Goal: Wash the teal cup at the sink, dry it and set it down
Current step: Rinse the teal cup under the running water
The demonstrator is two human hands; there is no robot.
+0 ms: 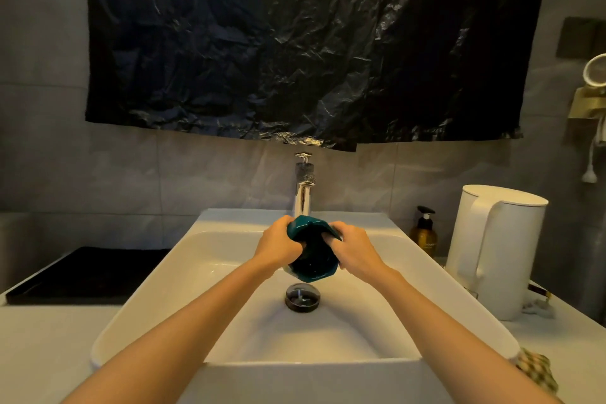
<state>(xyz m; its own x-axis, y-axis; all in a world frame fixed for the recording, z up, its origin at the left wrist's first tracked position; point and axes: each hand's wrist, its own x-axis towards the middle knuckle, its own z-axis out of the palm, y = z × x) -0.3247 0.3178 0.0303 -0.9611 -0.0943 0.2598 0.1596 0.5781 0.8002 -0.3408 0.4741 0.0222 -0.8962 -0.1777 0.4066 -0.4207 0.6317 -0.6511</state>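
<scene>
The teal cup (311,256), faceted with a dark inside, hangs tipped over the white sink (157,298), its mouth turned down toward me and the drain (302,297). My left hand (278,244) grips its left side. My right hand (352,249) holds the right side, with fingers curled over the upper edge. The chrome tap (304,193) stands right behind the cup; I cannot tell whether water runs from it.
A white electric kettle (495,249) and an amber pump bottle (424,233) stand on the counter to the right. A checked cloth (537,371) lies at the sink's front right corner. A black tray (88,275) sits left. Black plastic sheeting (305,43) covers the wall above.
</scene>
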